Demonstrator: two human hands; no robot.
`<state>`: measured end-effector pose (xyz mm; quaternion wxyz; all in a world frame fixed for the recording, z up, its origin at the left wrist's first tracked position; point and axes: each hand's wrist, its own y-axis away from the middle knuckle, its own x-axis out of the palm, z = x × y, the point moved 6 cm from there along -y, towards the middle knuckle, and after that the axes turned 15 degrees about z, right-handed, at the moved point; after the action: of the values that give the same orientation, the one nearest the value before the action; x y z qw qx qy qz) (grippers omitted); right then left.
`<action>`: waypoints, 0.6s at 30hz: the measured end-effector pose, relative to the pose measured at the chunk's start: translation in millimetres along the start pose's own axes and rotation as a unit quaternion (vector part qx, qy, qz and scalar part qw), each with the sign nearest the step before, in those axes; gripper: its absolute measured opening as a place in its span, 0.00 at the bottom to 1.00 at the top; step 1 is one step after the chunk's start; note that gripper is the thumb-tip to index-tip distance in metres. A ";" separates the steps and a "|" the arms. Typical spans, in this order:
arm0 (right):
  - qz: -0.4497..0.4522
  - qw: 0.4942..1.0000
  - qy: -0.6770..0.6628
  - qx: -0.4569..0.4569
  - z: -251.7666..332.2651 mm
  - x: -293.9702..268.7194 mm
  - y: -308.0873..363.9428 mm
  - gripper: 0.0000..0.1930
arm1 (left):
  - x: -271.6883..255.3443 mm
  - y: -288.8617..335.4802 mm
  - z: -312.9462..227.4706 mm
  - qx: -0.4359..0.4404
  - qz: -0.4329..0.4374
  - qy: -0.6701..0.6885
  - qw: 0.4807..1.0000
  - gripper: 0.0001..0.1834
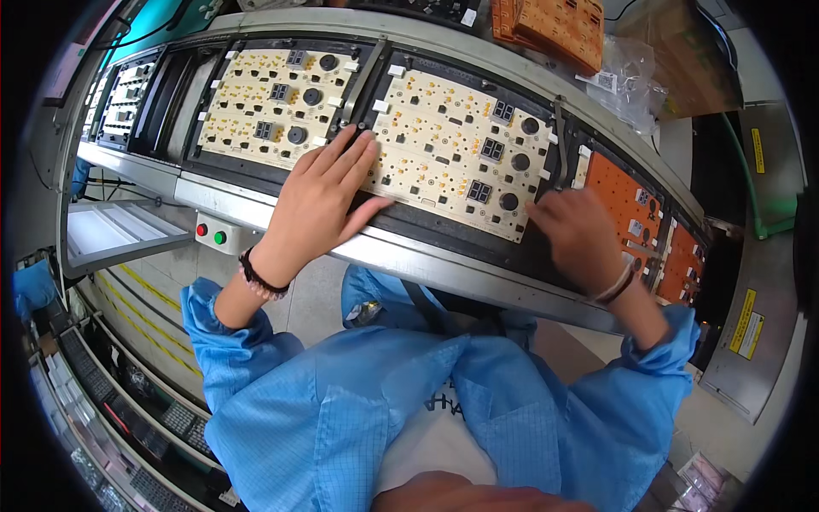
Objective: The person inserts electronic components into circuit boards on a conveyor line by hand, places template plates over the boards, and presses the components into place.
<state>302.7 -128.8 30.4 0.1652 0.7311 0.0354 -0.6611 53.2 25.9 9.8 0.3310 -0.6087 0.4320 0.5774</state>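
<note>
In front of me a cream circuit board [418, 154] lies in a black carrier frame [444, 224] on the line. It bears small yellow parts, black two-digit displays [491, 149] and round black buzzers [520, 162]. My left hand [328, 192] rests with fingers stretched over the board's left edge and the dark bar beside it, holding nothing. At the lower right corner of the same board is my right hand [580, 232], its fingers curled inward and slightly blurred. Whatever those fingers may hold is hidden.
A second cream board [243, 107] sits to the left, and orange boards [607, 192] to the right. The metal rail [426, 260] runs along the near side, with a red-and-green button box [217, 235] below. Stacked orange panels [559, 34] and a cardboard box [691, 60] stand behind.
</note>
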 end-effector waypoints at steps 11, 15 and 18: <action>0.039 0.999 -0.021 0.007 -2.8 -4.8 -64.1 0.27 | 8.5 -41.0 -115.2 0.135 -0.009 0.039 0.990 0.41; 0.035 0.998 -0.050 -0.015 -37.2 -21.8 -76.0 0.26 | 10.4 -43.7 -124.2 0.123 -0.015 -0.049 0.991 0.38; 0.079 0.992 0.004 0.094 -34.2 -4.3 -86.3 0.22 | 10.8 -45.5 -125.2 0.128 -0.018 -0.022 0.991 0.36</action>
<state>311.5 -36.9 20.3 0.1478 0.7463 -0.0843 -0.6435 146.3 -70.0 9.1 0.4261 -0.5560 0.4842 0.5243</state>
